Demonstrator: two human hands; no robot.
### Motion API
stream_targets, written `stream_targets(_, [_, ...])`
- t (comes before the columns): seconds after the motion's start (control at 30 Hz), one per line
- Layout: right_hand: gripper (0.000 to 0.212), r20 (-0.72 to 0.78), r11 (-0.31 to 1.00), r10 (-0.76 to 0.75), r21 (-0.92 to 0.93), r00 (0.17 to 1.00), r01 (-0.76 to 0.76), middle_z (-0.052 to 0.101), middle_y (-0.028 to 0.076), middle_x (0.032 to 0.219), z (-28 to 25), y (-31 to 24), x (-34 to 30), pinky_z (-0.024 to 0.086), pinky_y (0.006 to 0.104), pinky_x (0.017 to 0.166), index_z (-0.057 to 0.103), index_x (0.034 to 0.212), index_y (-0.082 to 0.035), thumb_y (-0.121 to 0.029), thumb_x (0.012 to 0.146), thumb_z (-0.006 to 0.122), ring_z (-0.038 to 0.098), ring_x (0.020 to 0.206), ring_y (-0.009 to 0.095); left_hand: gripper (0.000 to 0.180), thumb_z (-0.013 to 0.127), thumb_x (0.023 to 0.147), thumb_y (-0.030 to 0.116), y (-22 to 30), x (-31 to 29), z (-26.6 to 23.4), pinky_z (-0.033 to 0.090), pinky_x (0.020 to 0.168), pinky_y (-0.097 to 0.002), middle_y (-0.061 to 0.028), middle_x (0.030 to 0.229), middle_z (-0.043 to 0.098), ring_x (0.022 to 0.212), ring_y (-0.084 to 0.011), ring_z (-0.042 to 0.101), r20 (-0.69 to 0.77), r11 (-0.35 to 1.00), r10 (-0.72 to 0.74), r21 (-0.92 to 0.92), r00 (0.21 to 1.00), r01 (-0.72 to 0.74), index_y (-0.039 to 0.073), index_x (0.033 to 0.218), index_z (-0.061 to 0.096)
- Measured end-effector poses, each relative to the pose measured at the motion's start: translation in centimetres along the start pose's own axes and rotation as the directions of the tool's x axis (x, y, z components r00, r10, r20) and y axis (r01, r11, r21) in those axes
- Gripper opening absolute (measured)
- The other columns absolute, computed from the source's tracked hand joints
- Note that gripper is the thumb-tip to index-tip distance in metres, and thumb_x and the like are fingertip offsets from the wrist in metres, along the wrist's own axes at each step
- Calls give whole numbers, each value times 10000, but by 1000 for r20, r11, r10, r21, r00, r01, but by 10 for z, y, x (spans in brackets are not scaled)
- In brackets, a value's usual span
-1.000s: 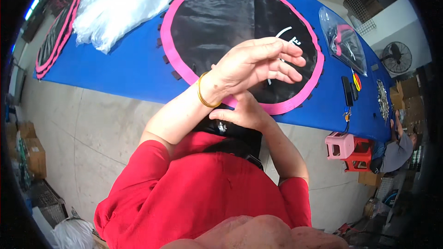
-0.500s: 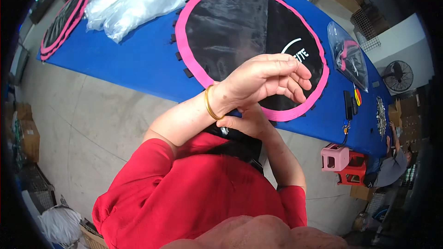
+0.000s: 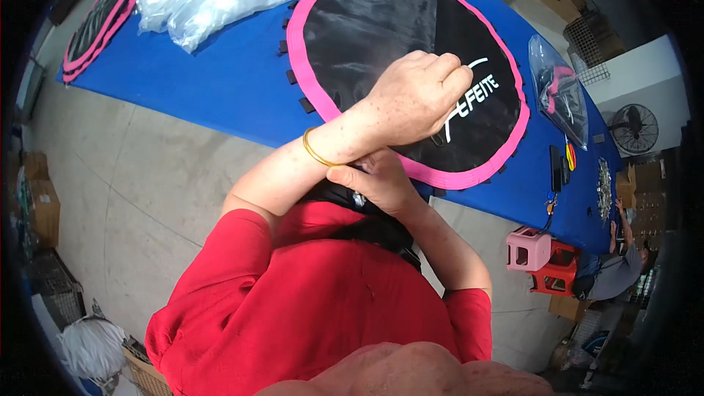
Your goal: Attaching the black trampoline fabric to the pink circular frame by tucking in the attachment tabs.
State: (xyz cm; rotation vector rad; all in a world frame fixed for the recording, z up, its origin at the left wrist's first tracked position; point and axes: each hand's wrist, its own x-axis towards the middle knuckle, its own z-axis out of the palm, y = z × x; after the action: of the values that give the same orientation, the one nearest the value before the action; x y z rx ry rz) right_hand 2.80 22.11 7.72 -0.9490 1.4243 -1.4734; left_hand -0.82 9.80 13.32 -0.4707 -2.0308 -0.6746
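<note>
My left hand (image 3: 422, 99) is closed in a fist, back upward, above the round black trampoline mat (image 3: 367, 29). Nothing shows between its fingers. A gold bangle (image 3: 314, 150) circles that wrist. Below it, my right hand (image 3: 385, 180) is closed at my left wrist, its thumb against the underside near the bangle; its fingertips are partly hidden. The mat lies flat on a blue-covered table (image 3: 198, 114). It has a pink border, dark tabs around the edge and white lettering.
Clear plastic bags (image 3: 213, 0) and another pink-edged mat (image 3: 103, 26) lie to the left. At the right are a bagged item (image 3: 557, 92), a black device (image 3: 556, 165) and a pile of metal pieces (image 3: 604, 189). Stools (image 3: 528, 249) and a person (image 3: 620, 271) are beyond.
My left hand has turned from palm showing with loosely curled fingers to a fist with its back up, and moved slightly farther away. My right hand remains at the wrist.
</note>
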Motion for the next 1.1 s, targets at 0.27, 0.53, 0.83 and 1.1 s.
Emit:
stream_targets(0.27, [446,-37,995,-100,-32,994,99,739,155,1241,11,6,-2,547,376,1039,621,1328,75,-273,1078,747,690,1236,221,336,737,873,34,-19,-13,5,586,819,-430,-137,1104,721,953,-348,727,26,997,2,81,1000,-4,40,1205,684])
stream_targets(0.53, [376,-469,587,-402,-791,786,-171,771,217,1197,-105,11,-55,576,449,991,732,1255,13,-224,967,782,748,1120,389,322,714,1013,167,-42,-115,11,463,1174,-552,-195,1344,671,1324,-400,617,314,974,-226,99,922,205,21,1296,670])
stream_targets(0.83, [607,-761,309,-487,-609,428,-731,527,263,1615,-247,81,-138,316,613,1264,583,1547,-46,-441,1089,615,455,1539,417,709,612,1079,503,-66,-180,-32,219,1279,-712,-272,1696,412,1596,-493,339,245,678,-604,659,759,327,24,1590,504])
stream_targets(1.1, [600,-849,186,-385,-454,361,-871,455,191,1713,-246,104,-135,238,628,1309,594,1584,-164,-504,1091,549,352,1624,384,762,621,1074,515,-74,-187,-36,250,1293,-659,-327,1695,391,1595,-526,324,285,687,-624,644,727,337,-8,1611,479])
